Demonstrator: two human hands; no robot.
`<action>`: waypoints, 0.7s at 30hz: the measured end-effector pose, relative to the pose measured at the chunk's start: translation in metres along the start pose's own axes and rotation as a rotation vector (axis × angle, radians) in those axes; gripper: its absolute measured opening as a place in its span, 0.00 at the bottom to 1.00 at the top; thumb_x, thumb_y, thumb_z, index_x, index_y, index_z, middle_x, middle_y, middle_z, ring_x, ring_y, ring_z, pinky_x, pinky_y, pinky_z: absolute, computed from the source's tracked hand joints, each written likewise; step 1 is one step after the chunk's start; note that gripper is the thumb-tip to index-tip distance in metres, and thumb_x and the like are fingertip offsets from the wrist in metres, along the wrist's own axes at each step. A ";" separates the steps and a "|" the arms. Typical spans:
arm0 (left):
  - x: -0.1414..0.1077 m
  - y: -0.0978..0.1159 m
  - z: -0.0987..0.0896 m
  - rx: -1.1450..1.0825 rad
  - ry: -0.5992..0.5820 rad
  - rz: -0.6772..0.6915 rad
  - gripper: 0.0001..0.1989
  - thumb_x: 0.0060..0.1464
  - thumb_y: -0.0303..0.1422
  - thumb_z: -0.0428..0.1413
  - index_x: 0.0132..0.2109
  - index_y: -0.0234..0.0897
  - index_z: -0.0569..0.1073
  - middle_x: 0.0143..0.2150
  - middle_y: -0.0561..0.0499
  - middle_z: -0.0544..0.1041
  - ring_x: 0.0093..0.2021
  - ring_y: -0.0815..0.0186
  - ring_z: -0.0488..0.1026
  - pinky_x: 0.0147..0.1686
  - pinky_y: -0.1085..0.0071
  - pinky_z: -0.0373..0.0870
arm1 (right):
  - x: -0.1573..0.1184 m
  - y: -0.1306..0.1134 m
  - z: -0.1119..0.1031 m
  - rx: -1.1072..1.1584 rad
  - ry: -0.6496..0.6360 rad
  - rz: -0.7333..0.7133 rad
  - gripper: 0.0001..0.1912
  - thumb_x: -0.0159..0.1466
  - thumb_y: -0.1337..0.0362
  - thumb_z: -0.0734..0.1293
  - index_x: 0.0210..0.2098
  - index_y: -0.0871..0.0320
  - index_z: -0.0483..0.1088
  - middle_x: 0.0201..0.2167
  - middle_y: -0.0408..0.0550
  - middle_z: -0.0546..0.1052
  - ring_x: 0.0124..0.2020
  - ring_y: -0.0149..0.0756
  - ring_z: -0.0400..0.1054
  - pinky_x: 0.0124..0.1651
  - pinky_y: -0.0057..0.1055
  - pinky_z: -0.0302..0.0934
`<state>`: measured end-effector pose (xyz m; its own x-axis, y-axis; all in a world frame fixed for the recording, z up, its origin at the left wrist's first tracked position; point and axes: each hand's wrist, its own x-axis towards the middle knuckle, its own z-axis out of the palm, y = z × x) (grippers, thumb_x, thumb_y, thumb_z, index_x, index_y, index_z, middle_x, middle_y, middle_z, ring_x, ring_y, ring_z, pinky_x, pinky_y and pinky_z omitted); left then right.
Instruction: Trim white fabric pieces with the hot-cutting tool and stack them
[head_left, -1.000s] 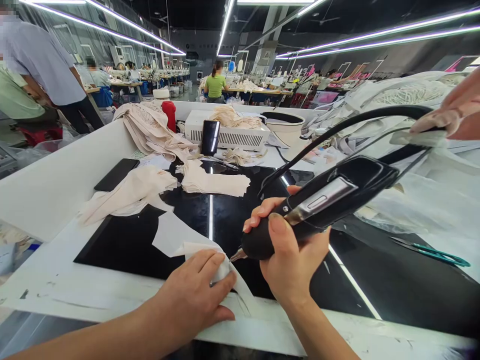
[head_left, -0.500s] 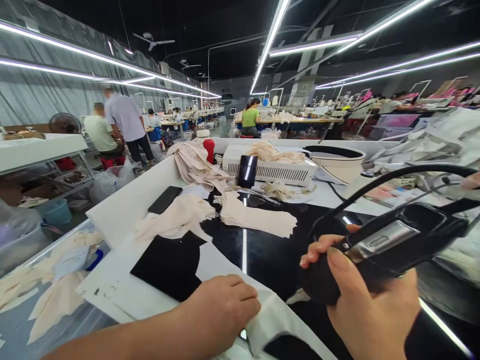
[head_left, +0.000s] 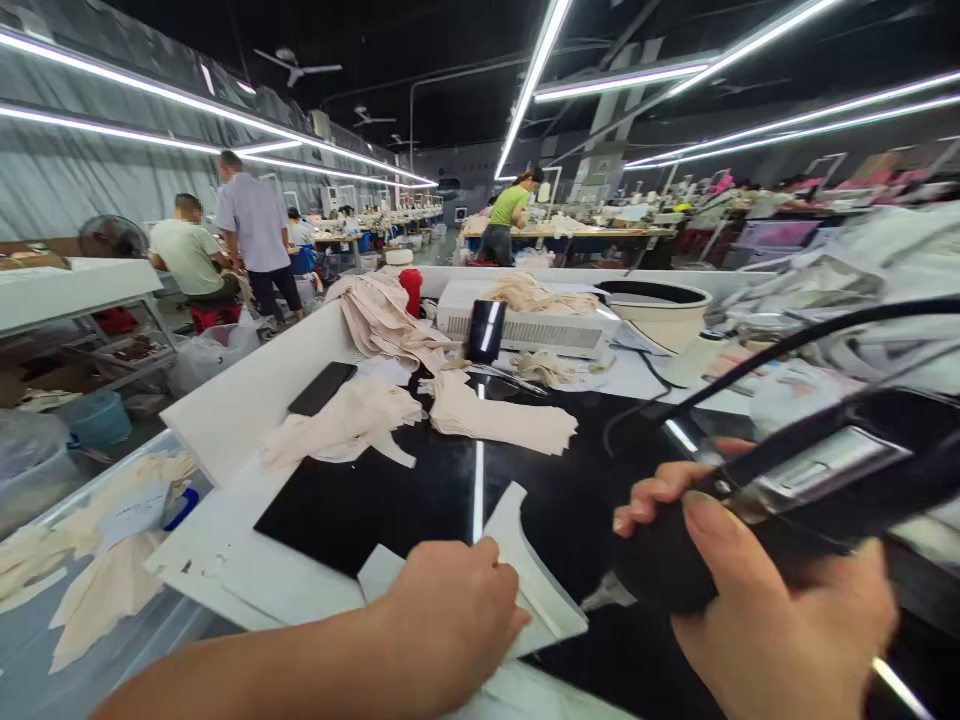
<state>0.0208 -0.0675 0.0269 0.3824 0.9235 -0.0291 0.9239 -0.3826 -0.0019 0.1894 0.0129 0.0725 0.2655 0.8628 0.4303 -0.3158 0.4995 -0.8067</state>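
My left hand [head_left: 461, 615] is closed on a pale fabric piece [head_left: 525, 575] that lies over the glossy black surface [head_left: 375, 515], low in the middle of the view. At the right, my right hand [head_left: 772, 590] wraps round the rounded black end of a corded device [head_left: 832, 480] with a silver plate, held above the surface. A black cable [head_left: 802, 345] arches from it. Ahead of my hands lie a stack of cream cut pieces [head_left: 502, 415] and a loose cream heap [head_left: 352, 425].
A black phone [head_left: 322, 388], a black cup [head_left: 485, 332], a white vented box [head_left: 525, 325] and a red cone [head_left: 410, 292] stand or lie farther back. Clear bin with fabric [head_left: 127, 560] at left; white bags at right. Several people work beyond.
The pale fabric piece has shifted with my left hand, its curved tip now pointing up over the black surface. My right hand and the device have moved right. A person in green now stands, leaning.
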 end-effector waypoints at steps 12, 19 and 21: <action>-0.006 -0.025 -0.004 -0.050 0.299 0.341 0.13 0.66 0.13 0.56 0.41 0.37 0.75 0.44 0.50 0.80 0.42 0.61 0.78 0.43 0.67 0.78 | -0.019 -0.003 -0.004 0.014 -0.095 -0.047 0.23 0.62 0.56 0.83 0.52 0.46 0.73 0.31 0.34 0.80 0.24 0.32 0.73 0.27 0.30 0.73; 0.000 -0.017 0.001 -0.120 0.317 0.594 0.08 0.73 0.20 0.55 0.46 0.35 0.77 0.46 0.48 0.81 0.44 0.62 0.79 0.48 0.67 0.79 | -0.021 -0.008 -0.005 -0.004 -0.046 -0.047 0.24 0.61 0.56 0.83 0.51 0.47 0.72 0.30 0.34 0.78 0.23 0.32 0.72 0.26 0.30 0.73; 0.001 -0.018 0.004 -0.124 0.330 0.611 0.09 0.74 0.20 0.54 0.46 0.35 0.77 0.46 0.48 0.82 0.45 0.62 0.79 0.48 0.67 0.80 | -0.025 -0.008 -0.005 0.000 -0.049 -0.030 0.25 0.61 0.54 0.83 0.52 0.47 0.72 0.30 0.34 0.79 0.23 0.32 0.72 0.26 0.30 0.72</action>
<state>0.0045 -0.0602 0.0233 0.7989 0.5118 0.3160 0.5298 -0.8475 0.0331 0.1905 -0.0132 0.0665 0.2297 0.8504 0.4733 -0.3085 0.5249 -0.7933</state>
